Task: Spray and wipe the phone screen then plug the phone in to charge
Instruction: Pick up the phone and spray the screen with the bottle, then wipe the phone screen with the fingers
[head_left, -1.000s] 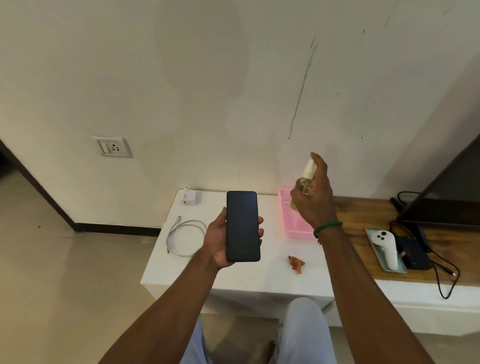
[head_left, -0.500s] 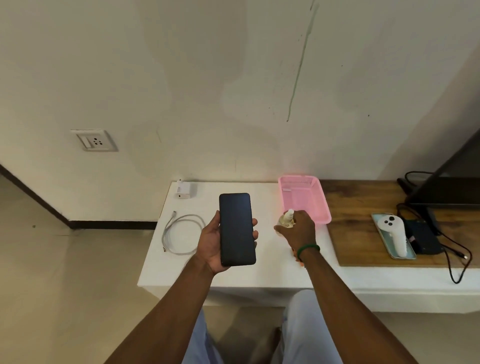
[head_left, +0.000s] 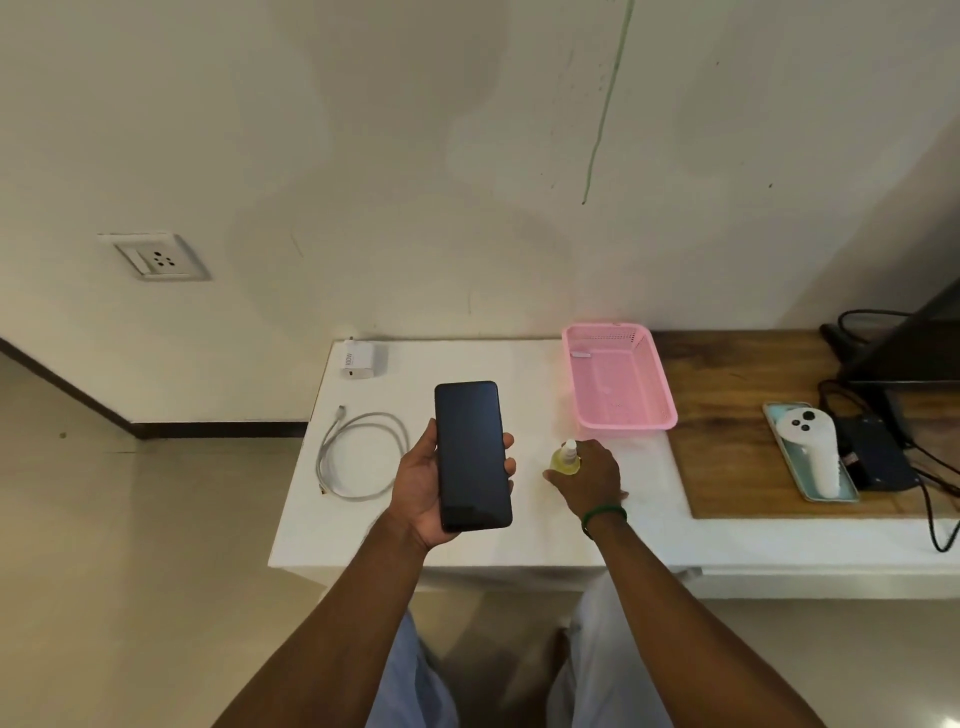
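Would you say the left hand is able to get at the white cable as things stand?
Probably not yet: the left hand grips the phone, though the cable lies unobstructed just beside it.

I log the phone face as dark glass, smooth and glossy, with a faint sheen near its lower edge. Spray bottle: clear plastic, yellowish through the wall, white plastic nozzle. Desk top reads to me as white, smooth, matt. The wooden section to its right is brown, grain visible, low sheen. Basket: pink plastic, perforated walls. Cable: white, smooth sheath. Charger and controller: white smooth plastic. Wall: matt paint, blotchy.
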